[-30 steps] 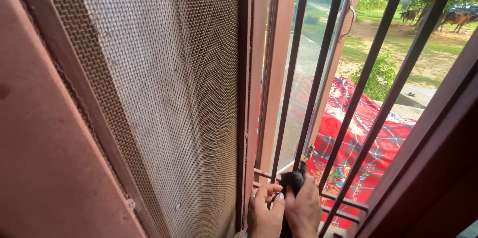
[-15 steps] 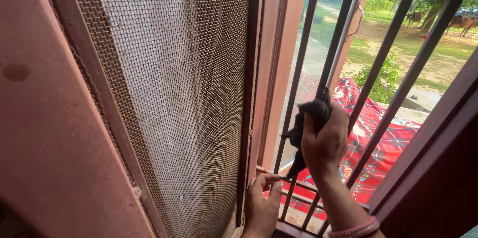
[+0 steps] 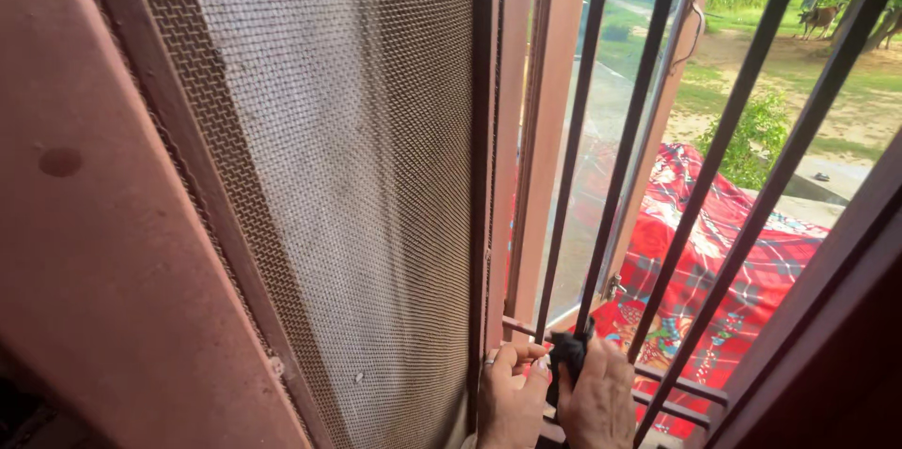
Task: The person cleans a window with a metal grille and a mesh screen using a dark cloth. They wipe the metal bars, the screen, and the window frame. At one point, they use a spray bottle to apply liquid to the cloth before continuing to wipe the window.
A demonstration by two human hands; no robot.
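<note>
- Mesh screen panel (image 3: 348, 177): one, the biggest thing we see, in a reddish-brown frame swung inward, standing left of the window bars.
- Window bars (image 3: 648, 130): dark metal grille, our landmark. We count about five slanted uprights in view, one crossbar near the top and two low rails at the bottom; more may be cut off at the frame edge.
- Red patterned cloth (image 3: 714, 270): one, spread out flat outside, beyond the bars and low; looks laid out to air or dry, our guess.
- Animals: at least one brown animal (image 3: 819, 17) far beyond the bars, top right; too small to tell more.
- Right hand (image 3: 598, 399): at the foot of the bars, fingers closed around a dark cloth, pressing it against the base of one upright, as for wiping, we judge.
- Left hand (image 3: 510, 397): just left of the right hand, against the low rail beside the screen frame; fingers curled and resting, holding nothing, we judge. Likely bracing. One ring on a finger.
- Dark cloth (image 3: 567, 355): one, bunched, wedged between right hand and bar bottom, mostly hidden by the hand.
</note>
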